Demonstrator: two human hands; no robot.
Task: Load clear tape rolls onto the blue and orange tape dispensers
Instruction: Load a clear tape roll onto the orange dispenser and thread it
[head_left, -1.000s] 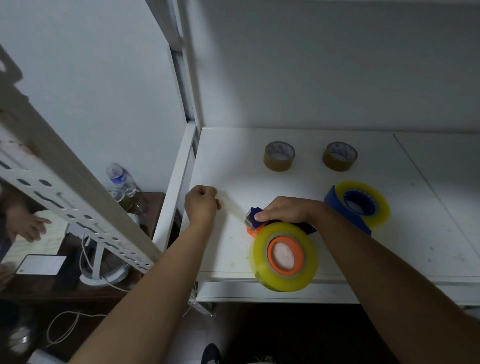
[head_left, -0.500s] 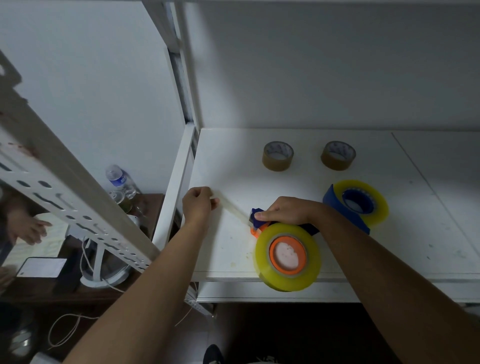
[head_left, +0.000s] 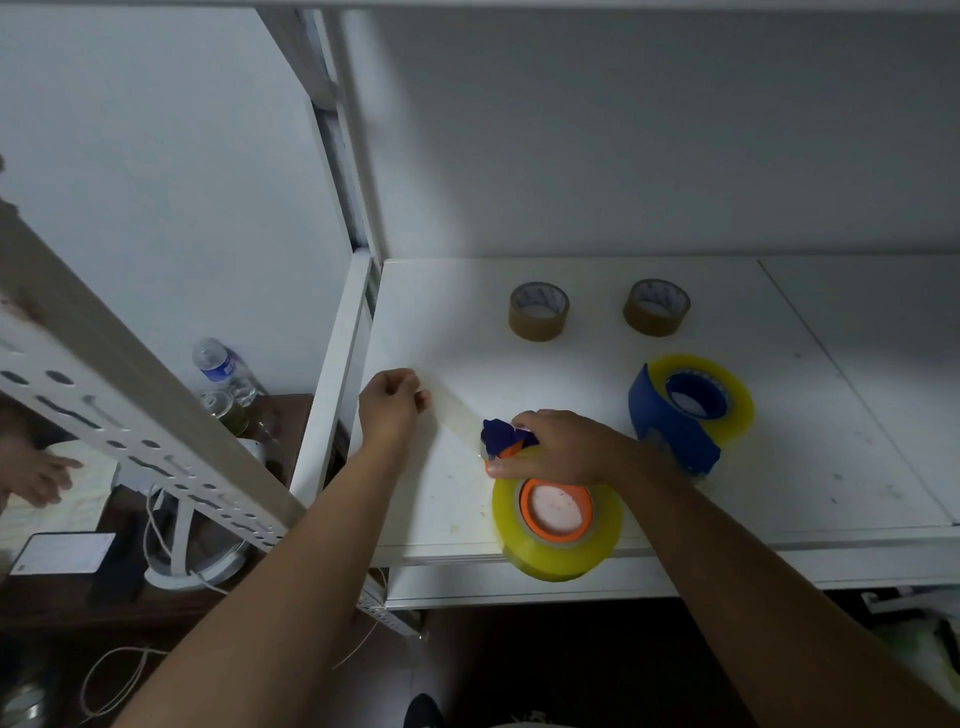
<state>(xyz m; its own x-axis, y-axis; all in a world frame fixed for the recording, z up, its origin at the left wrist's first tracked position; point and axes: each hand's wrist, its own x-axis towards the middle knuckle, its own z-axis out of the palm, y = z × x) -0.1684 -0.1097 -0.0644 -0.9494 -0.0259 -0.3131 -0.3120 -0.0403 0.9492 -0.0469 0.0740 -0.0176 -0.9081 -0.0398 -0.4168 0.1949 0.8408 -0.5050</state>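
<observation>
Pinching the free end of a clear tape strip (head_left: 457, 410), the left hand (head_left: 389, 408) holds it taut over the white shelf (head_left: 571, 374), fingers curled and pressed together on the strip. The right hand (head_left: 563, 447) presses down on the head of the orange dispenser (head_left: 501, 452), fingers closed over its blue and orange front; this appears to steady the tool while the strip is drawn out through it. The clear tape roll (head_left: 558, 525) already sits on the dispenser's orange hub at the front edge of the shelf, overhanging it slightly. The blue dispenser (head_left: 670, 421) lies just beside the right wrist, and a second clear roll (head_left: 727, 395) is seated on its hub. Judged from this, both rolls are mounted and threading of the orange unit is in hand.

Two brown tape rolls (head_left: 538, 312) stand further back, well apart from the work.

The cutting edge and the tape path inside the orange dispenser are hidden under the right hand. The strip itself is faint against the white surface, and its attachment point cannot be confirmed. The handle of the orange dispenser is not visible.
</observation>
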